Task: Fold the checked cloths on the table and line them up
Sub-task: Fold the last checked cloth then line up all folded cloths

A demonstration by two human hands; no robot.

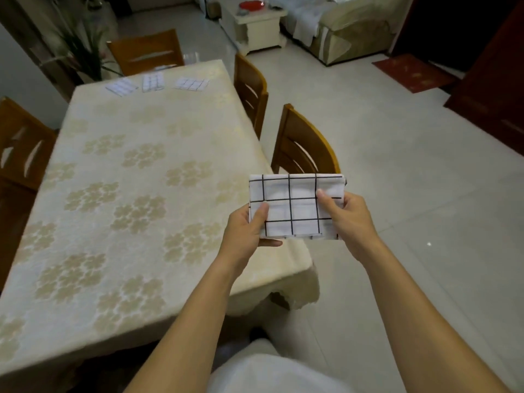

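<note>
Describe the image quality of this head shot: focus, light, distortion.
Head view: the checked cloth held in the left hand and right hand is crisp; the three folded cloths at the table's far end are soft and washed out; the wide lens bows the table edges; light is dim and even, with a faint sheen on the floor tiles.
</note>
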